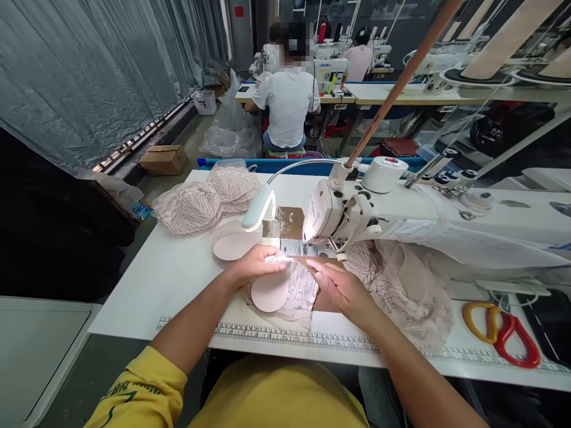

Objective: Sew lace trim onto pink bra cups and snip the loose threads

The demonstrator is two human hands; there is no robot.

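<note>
My left hand (259, 264) pinches the upper edge of a pale pink bra cup (270, 292), thumb on top. White lace (301, 291) joined to the cup hangs down to its right, over the table's front part. My right hand (341, 288) has its fingers pressed together at the lace's upper right edge; its exact grip is partly hidden. Both hands are just in front of the needle area of a white sewing machine (328, 211). Another smooth cup (234, 241) lies behind my left hand.
Lace cups (196, 205) are piled at the table's back left. More lace fabric (408, 291) lies under the machine arm. Scissors (504, 333) with red and yellow handles lie at right. A lamp (259, 208) hangs low beside the needle. A co-worker (288, 104) sits ahead.
</note>
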